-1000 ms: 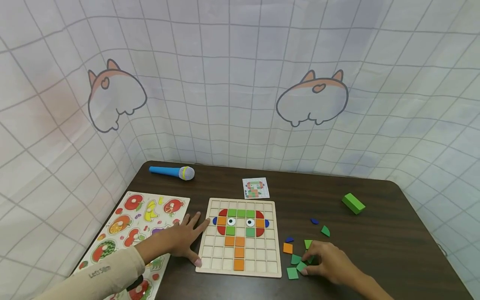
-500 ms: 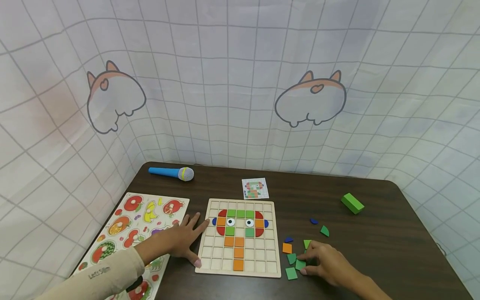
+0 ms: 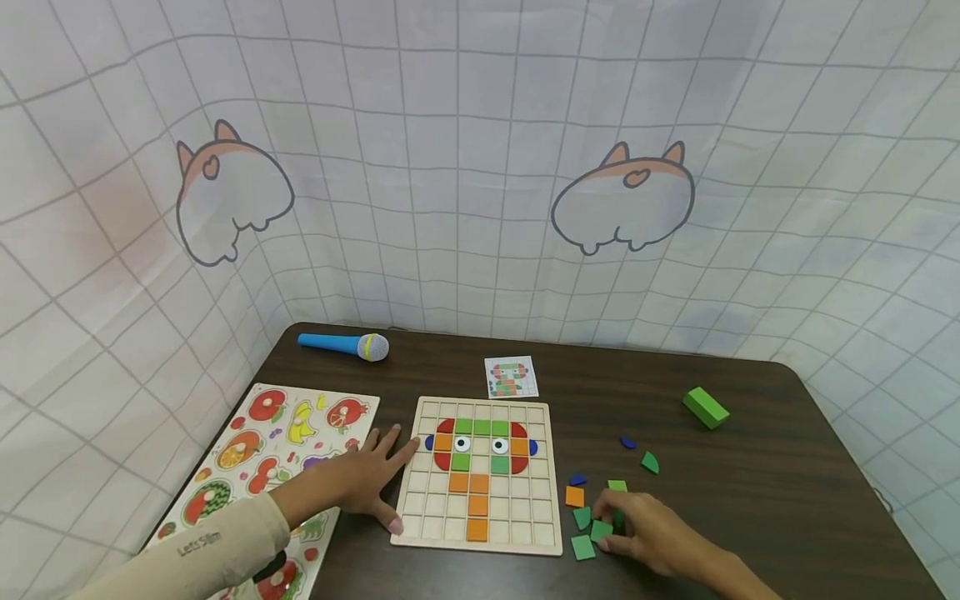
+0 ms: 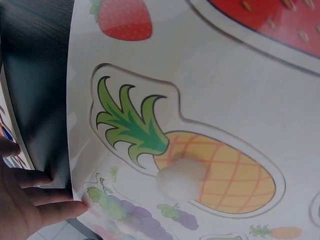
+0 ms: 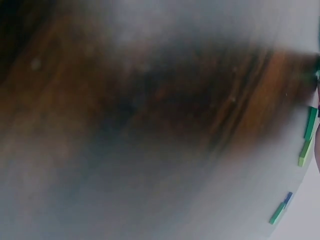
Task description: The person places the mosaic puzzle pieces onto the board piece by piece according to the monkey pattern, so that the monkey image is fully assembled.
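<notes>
My left hand lies spread in the head view, thumb and forefinger at the left edge of the wooden grid board. Colored tiles and two eye pieces form a figure on this board. To its right, my right hand bends over loose pieces, with thumb and forefinger at opposite sides of a green tile. Another green piece is partly hidden under the fingers. Close by lie a green quarter-round piece, a green square and an orange square. The right wrist view is mostly blurred.
A fruit knob puzzle is at left, under my left forearm. Behind the board lie a picture card and a toy microphone. A green block, a blue piece and a green quarter-round sit to the right.
My right hand's fingers have shifted slightly among the green pieces; one quarter-round piece has slid left, apart from the tile by the thumb. My left hand stays in place.
</notes>
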The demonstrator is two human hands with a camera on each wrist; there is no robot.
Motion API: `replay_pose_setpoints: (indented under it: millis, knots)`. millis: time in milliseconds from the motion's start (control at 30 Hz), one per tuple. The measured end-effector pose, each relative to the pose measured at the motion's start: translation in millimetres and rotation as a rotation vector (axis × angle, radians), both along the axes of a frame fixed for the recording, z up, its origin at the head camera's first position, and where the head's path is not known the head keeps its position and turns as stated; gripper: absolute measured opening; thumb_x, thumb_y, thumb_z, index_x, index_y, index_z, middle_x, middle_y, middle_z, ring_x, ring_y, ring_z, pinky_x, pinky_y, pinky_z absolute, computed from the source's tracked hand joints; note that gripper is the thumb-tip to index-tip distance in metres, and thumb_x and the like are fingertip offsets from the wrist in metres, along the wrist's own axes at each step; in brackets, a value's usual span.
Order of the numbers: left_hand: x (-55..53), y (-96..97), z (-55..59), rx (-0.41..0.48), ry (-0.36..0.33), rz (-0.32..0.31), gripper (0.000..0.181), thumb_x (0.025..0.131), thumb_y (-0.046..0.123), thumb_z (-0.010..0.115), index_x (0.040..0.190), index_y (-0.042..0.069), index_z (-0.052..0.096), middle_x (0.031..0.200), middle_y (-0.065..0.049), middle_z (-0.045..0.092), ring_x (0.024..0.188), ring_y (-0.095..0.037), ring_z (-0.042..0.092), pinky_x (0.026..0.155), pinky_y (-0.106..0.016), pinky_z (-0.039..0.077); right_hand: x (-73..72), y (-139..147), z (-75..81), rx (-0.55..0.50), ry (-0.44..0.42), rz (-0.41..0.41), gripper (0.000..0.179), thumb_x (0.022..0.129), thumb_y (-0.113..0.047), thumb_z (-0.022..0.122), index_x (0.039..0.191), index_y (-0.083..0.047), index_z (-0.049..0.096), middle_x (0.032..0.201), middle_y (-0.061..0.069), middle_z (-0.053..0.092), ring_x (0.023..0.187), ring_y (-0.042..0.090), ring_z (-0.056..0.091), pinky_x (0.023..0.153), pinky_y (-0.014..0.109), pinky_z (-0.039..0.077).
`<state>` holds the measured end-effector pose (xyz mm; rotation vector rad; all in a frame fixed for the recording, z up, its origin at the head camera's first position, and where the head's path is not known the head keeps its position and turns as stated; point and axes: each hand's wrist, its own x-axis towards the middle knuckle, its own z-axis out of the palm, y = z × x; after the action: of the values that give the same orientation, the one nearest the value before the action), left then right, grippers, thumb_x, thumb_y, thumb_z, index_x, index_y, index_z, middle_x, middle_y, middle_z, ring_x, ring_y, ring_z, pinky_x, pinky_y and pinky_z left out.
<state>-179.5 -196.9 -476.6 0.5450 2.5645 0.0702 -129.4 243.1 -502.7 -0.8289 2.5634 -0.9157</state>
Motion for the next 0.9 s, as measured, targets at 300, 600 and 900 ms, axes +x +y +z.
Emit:
replay_pose_setpoints:
  millis: [300,600,900]
  knots:
    - [0.3,1.0,-0.5,-0.002,-0.004,0.005,0.122,0.066,0.070,0.079,0.160,0.020,0.020,0.166,-0.022,0.016,0.149,-0.052,0.018,0.111,-0.068,0.030,-3.1,-19.7,6.0,-0.030,-0.019,-0.012,0.026,0.094,-0.031,0.071,0.115,-0.015,0.070,0.084,-0.014,0.058,0.062,-0.004,0.046,0.057,0.020,0.044]
    - [0.1,3.2,3.0,-0.004,-0.006,0.003,0.120,0.067,0.071,0.078,0.160,0.020,0.021,0.166,-0.022,0.016,0.149,-0.053,0.019,0.112,-0.068,0.030,-13.2,-71.8,19.0,-0.137,-0.080,-0.028,0.033,0.092,-0.032,0.074,0.115,-0.007,0.073,0.082,-0.008,0.060,0.058,-0.001,0.045,0.052,0.018,0.040]
    - [0.8,0.0,2.5,0.000,0.002,-0.004,0.121,0.067,0.071,0.077,0.160,0.019,0.020,0.166,-0.023,0.016,0.149,-0.053,0.019,0.112,-0.068,0.030,-22.0,-129.0,23.5,-0.200,-0.187,0.065,0.031,0.093,-0.019,0.072,0.120,-0.003,0.072,0.091,-0.001,0.068,0.051,-0.001,0.046,0.049,0.018,0.041]
